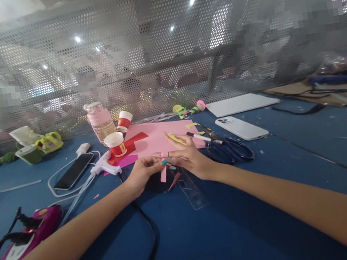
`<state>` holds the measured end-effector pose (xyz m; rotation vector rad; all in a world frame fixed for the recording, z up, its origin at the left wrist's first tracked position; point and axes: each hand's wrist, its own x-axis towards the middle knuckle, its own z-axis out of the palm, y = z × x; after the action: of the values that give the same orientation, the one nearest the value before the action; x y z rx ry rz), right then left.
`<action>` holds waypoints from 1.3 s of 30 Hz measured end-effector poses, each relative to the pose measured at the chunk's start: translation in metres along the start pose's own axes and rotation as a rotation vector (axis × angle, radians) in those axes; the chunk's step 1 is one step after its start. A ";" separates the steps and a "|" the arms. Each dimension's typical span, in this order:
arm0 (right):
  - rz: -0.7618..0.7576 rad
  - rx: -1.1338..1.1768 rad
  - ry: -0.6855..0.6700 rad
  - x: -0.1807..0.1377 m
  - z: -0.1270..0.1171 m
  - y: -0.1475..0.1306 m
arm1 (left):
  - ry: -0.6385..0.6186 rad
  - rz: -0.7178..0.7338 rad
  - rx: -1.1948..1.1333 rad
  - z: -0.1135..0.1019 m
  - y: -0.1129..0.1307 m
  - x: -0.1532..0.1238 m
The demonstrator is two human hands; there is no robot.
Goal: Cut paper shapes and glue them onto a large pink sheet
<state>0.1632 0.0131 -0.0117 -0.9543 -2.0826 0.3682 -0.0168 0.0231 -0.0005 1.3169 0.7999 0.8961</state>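
Note:
Both my hands meet over the blue table. My left hand is closed in a pinch on a thin pink paper strip that hangs down from the fingers. My right hand also pinches the strip's top, where a small teal piece shows, with its other fingers stretched out. Behind the hands lie pink paper sheets with yellow cut shapes on them. A clear ruler lies just under the hands.
A white glue gun, red paper cups, a pink bottle and a black phone sit to the left. Scissors, a marker and a white phone lie to the right. A perforated metal screen closes the back.

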 end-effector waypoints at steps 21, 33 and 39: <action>-0.055 -0.126 0.089 -0.002 0.004 -0.003 | 0.032 0.001 -0.031 -0.008 -0.005 0.004; 0.125 0.305 -0.047 0.000 0.011 -0.009 | 0.116 0.150 0.439 -0.003 -0.002 -0.003; 0.142 0.408 -0.072 -0.001 0.011 -0.012 | 0.100 0.136 0.422 -0.004 -0.005 0.000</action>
<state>0.1491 0.0048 -0.0122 -0.8506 -1.9037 0.8753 -0.0202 0.0246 -0.0061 1.7213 1.0254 0.9378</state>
